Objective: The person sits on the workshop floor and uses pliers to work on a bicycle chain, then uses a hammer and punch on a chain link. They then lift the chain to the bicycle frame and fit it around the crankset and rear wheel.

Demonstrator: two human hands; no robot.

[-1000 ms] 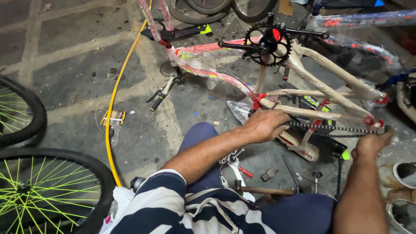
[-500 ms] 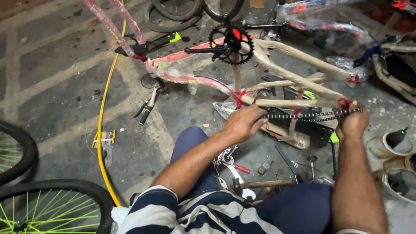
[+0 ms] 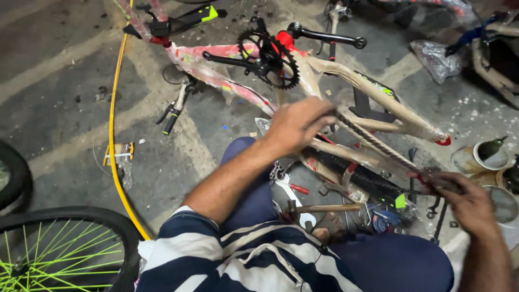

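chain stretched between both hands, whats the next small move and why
Probably swing the left hand's end of the bike chain toward the black chainring. The chain is taut between the left hand and the right hand, above the wrapped tan frame, and the chainring's teeth are bare.

Two bare hands, the left hand [image 3: 296, 125] and the right hand [image 3: 466, 199], stretch one dark metal bicycle chain [image 3: 373, 141]. One beige wrapped bicycle frame [image 3: 373, 92] carries one black toothed chainring [image 3: 270, 51]. Two black tyred wheels show, one with lime-green spokes [image 3: 59, 251]. One yellow hose [image 3: 112, 130]. One wooden-handled hammer [image 3: 324, 208].
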